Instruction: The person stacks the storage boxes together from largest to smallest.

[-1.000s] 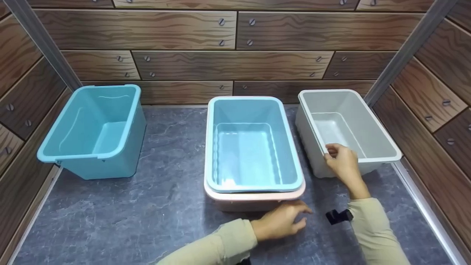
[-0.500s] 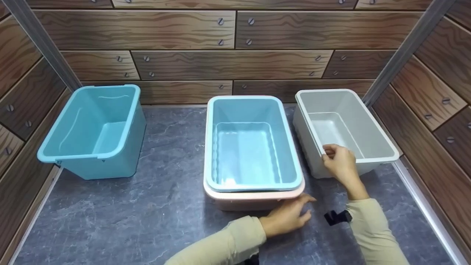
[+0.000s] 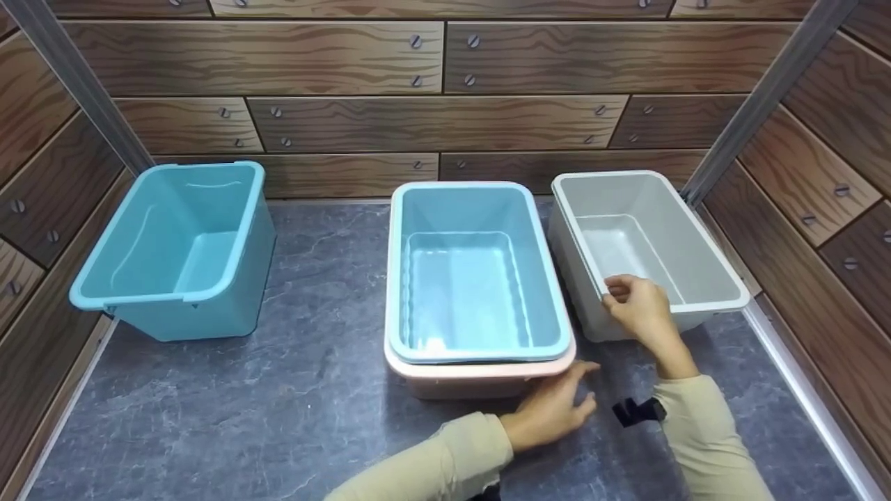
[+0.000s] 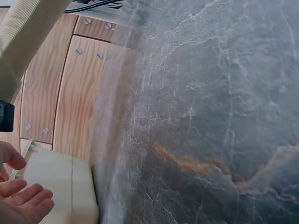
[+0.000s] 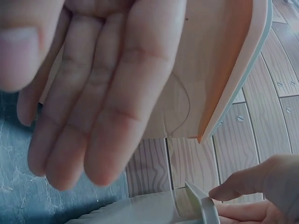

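Note:
My right hand [image 3: 639, 309] pinches the near left part of the rim of a grey plastic bin [image 3: 713, 306], thumb outside and fingers inside in the head view. Nested in the middle are a light blue bin [image 3: 480, 353] and, under it, a pink bin [image 3: 459, 387]. My left hand [image 3: 551, 410] is right at the pink bin's near right corner, its fingers loosely extended and holding nothing. Those fingers [image 5: 110, 121] loom large in the right wrist view, before the pink bin's side. The grey bin's wall [image 4: 56, 186] rises behind my left hand in the left wrist view.
A turquoise bin [image 3: 174, 319] stands at the left, near the back wall. Wood-patterned panels [image 3: 348, 125] enclose the grey marbled surface [image 3: 209, 417] at the back and sides. A metal strip [image 3: 800, 390] runs along the right edge.
The grey bin has slid slightly left, closer to the nested bins, with my right hand holding its rim. My left hand has shifted a little to the right.

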